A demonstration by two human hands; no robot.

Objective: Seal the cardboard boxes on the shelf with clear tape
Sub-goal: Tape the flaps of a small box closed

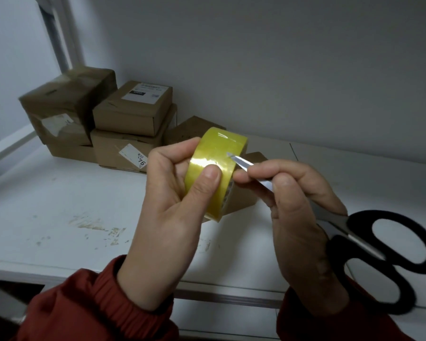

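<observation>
Cardboard boxes (123, 134) sit in a pile at the back left of the white shelf (59, 205), away from the hands. The left hand (167, 198) is curled round the tape roll (217, 163), with the thumb flat on its shiny band. The roll looks light and hard. Its skin is slick and likely sticky, so the sides and the hole seem the best places to hold. One more box (241, 200) peeks out behind it. The right hand (300, 217) is wrapped round the blades of the scissors (337, 247), with the tip touching the tape.

Six boxes (132, 107), one tape roll (213, 168), one scissors (369, 244)
</observation>
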